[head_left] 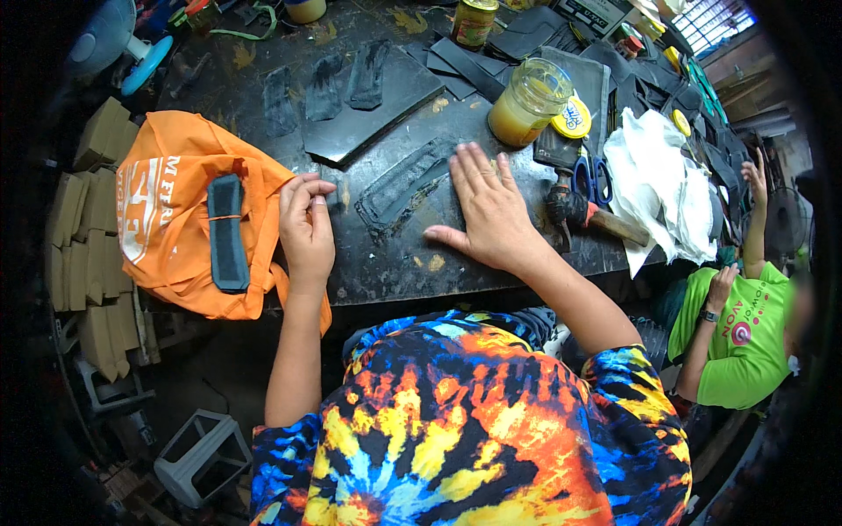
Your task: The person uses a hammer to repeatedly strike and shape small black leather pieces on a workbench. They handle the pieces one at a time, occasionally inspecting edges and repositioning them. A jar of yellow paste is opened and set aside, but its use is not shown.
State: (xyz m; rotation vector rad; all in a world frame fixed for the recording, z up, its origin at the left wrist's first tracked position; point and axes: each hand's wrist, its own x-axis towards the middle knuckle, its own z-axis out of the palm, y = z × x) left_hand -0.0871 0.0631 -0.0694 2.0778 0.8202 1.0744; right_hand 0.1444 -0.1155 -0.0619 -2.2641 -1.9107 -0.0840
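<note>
My right hand [491, 215] lies palm down, with its fingers stretched out, at the right edge of a dark, wet-looking strip [403, 184] on the black tabletop. My left hand [307, 230] is loosely curled beside an orange cloth bag or shirt [189, 140]; whether anything is inside its fingers is hidden. On the orange cloth rests a dark strap-like piece [228, 232], folded or banded across. Above my right hand stands an open glass jar of yellowish liquid [529, 101]. Several similar dark pieces [367, 74] lie farther back, some on a smooth black slab [377, 127].
A hammer [605, 215], blue-handled scissors [592, 180] and crumpled white cloth [662, 184] lie to the right. Black sheet scraps [469, 66] cover the back. A fan [145, 66] and stacked brown pieces [88, 210] are left. Another person in green [732, 337] is at right.
</note>
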